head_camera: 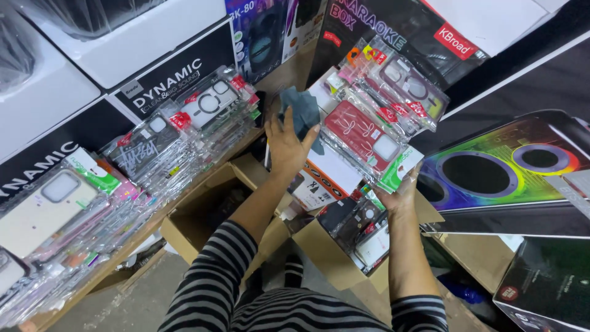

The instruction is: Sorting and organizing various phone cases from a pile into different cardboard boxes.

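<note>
My left hand is raised, fingers spread, and its fingertips touch a grey cloth. My right hand supports from below a fanned stack of phone cases in clear packets. The front packet holds a red phone case. Both arms wear black-and-white striped sleeves. Just below the right hand, an open cardboard box holds more packaged cases.
Piles of packaged phone cases lie on a shelf at left, before large speaker boxes. An open empty cardboard box sits below. A speaker box with coloured rings is at right. Grey floor lies beneath.
</note>
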